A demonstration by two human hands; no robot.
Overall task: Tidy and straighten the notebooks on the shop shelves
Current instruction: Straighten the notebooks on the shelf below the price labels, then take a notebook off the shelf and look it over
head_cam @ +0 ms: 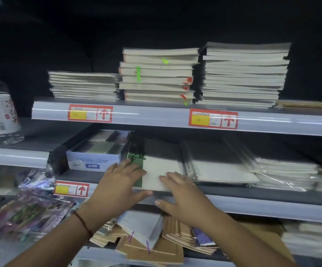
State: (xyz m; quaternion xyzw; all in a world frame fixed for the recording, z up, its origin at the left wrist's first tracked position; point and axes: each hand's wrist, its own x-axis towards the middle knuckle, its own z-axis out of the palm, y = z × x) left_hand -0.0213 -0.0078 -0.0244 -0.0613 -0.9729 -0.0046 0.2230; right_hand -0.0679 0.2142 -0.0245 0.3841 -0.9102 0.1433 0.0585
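Observation:
A white notebook with a green spine strip (157,170) lies on the middle shelf (252,193), its front edge at the shelf lip. My left hand (117,187) grips its left front corner, fingers on the cover, thumb under the edge. My right hand (183,195) grips the front edge the same way on the right. Beside it lie a spiral notebook (214,170) and wrapped stacks (283,174). Three stacks of notebooks (156,76) stand on the upper shelf (156,116).
A blue-white box marked A7PP (92,157) sits left of the held notebook. A water bottle (0,105) stands on the far-left shelf. Brown and white notebooks (152,237) lie jumbled on the lower shelf. Glossy packets (25,212) hang at the left.

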